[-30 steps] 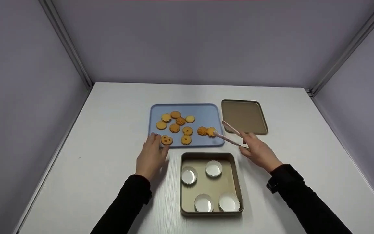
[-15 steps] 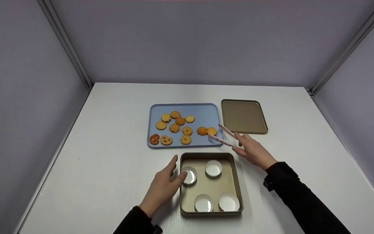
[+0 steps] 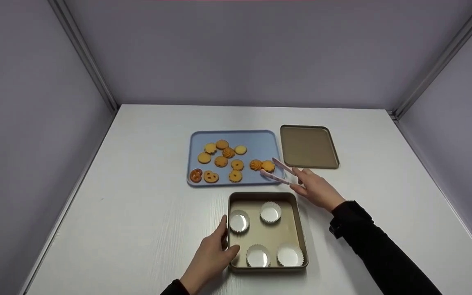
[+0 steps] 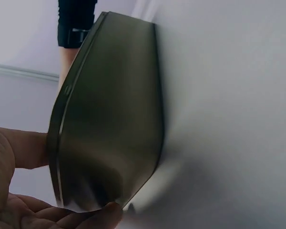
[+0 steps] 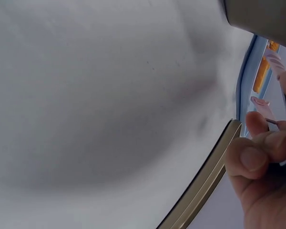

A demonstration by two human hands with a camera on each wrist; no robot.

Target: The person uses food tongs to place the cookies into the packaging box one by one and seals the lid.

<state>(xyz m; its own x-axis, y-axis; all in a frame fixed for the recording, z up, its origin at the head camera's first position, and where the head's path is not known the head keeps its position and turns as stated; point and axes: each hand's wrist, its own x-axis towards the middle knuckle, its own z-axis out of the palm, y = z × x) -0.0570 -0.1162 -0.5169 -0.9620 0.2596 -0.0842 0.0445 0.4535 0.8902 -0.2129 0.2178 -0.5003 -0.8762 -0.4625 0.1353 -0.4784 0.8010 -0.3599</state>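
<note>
This looks like a lab. Plain grey panels surround the white worktop, with metal posts at its far corners.

- Tongs: pale pink, darker pink markings.
- Pan: muted gold inside, darker brown rim.
- Cups: white.
- Blue tray: light blue, deeper blue rim.
- Star cookie: yellow-orange.
- Swirl cookie: deeper orange, spiral ridges.
- Pale cookie: light yellow.
- Pretzel: glossy red-brown.
- Brown tray: plain dull brown.
- Counter: white, faint fine grain.
- Walls: lilac-grey.
- Posts: darker grey.
- Sleeves: black.
</note>
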